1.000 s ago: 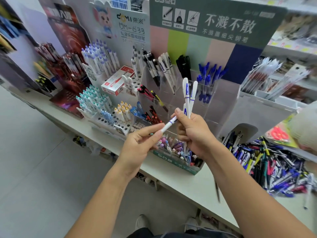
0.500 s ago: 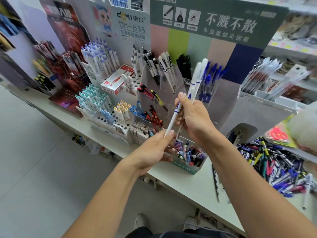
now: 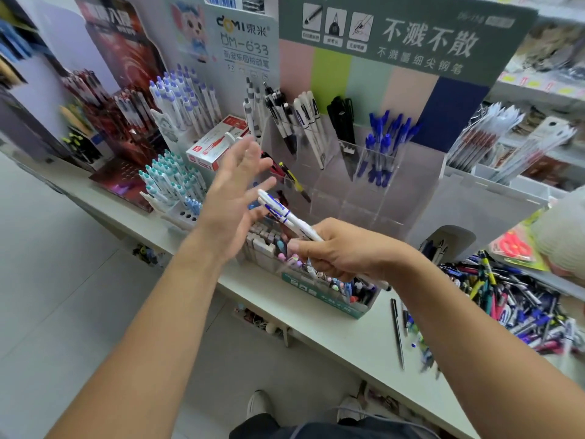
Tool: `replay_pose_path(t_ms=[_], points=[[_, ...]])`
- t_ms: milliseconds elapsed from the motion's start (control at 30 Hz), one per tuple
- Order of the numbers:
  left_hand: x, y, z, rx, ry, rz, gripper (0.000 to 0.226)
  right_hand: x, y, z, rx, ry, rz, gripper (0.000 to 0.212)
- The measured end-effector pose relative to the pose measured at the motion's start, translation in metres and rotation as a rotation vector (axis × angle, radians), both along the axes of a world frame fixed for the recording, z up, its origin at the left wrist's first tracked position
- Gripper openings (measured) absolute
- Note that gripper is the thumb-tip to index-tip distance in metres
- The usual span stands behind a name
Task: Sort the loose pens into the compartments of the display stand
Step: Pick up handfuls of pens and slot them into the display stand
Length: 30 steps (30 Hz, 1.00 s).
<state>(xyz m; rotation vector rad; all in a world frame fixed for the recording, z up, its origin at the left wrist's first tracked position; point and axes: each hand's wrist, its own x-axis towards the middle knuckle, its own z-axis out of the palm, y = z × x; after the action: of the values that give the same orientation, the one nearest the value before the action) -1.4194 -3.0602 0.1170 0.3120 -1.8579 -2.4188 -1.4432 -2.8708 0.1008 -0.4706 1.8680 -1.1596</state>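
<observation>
Pens [image 3: 286, 215], white w/ blue bands, a small bunch, sit gripped in the right hand [image 3: 343, 253], fingers curled round the barrels, tips pointing toward 10 o'clock. Left hand [image 3: 232, 198] is up beside them, fingers spread & straight, holding nothing, palm facing the bunch, just short of touching as far as I can tell. Both hands hover over the worktop [image 3: 332, 337], in front of the clear display stand [image 3: 373, 191]. Its compartments hold white pens at 11 o'clock, black ones [image 3: 342, 122] at 12, blue-capped pens [image 3: 383, 144] at 1. Below the right hand, a green tray [image 3: 319, 296] of mixed pens. Loose pile of pens [image 3: 512, 305] lies at 3 o'clock on the worktop; one dark pen [image 3: 397, 334] lies apart from it, nearer the tray. Red-and-white box [image 3: 215, 145] at 10 o'clock.
</observation>
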Motion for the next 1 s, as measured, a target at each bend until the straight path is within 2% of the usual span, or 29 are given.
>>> replay_pose_path(t_ms=[33,100,233,300,400,467,567,633,667,733,800,900,1000], points=[[-0.004,0.004,0.0,-0.061,-0.005,-0.004,0.034,0.0,-0.002,0.0,-0.004,-0.021,0.01,0.042],[-0.008,0.012,-0.007,-0.242,0.011,-0.009,0.034,-0.002,-0.004,-0.001,-0.029,-0.031,0.019,0.05],[-0.007,0.016,-0.029,-0.498,0.06,-0.098,0.041,-0.002,-0.002,-0.006,-0.033,-0.032,0.023,0.029],[-0.004,0.019,-0.029,-0.539,0.054,-0.195,0.047,-0.001,-0.002,-0.012,-0.038,-0.058,0.02,0.024],[0.0,0.025,-0.022,-0.452,0.043,-0.303,0.063,-0.004,-0.005,-0.019,-0.085,-0.079,-0.014,0.027],[-0.001,0.026,-0.019,-0.374,0.05,-0.304,0.067,-0.003,-0.007,-0.02,-0.136,-0.098,-0.048,0.029],[-0.002,0.022,-0.019,-0.216,0.079,-0.094,0.068,0.001,-0.014,-0.015,-0.275,-0.086,-0.197,0.032],[0.004,0.017,-0.028,-0.086,-0.031,0.04,0.063,-0.002,-0.02,-0.011,-0.443,-0.115,-0.43,0.035],[0.01,0.015,-0.034,-0.013,-0.148,-0.019,0.06,-0.005,-0.022,-0.009,-0.528,-0.109,-0.545,0.037],[0.026,0.02,-0.048,0.144,-0.364,-0.336,0.069,-0.011,-0.028,-0.004,-0.7,-0.1,-0.705,0.036],[0.038,0.032,-0.054,0.31,-0.394,-0.514,0.055,-0.014,-0.032,0.001,-0.805,-0.108,-0.761,0.03],[0.041,0.044,-0.051,0.327,-0.353,-0.475,0.026,-0.02,-0.031,0.0,-0.699,0.031,-0.772,0.037],[0.04,0.036,-0.048,0.143,-0.268,-0.366,0.022,-0.021,-0.021,-0.001,-0.689,0.004,-0.753,0.033]])
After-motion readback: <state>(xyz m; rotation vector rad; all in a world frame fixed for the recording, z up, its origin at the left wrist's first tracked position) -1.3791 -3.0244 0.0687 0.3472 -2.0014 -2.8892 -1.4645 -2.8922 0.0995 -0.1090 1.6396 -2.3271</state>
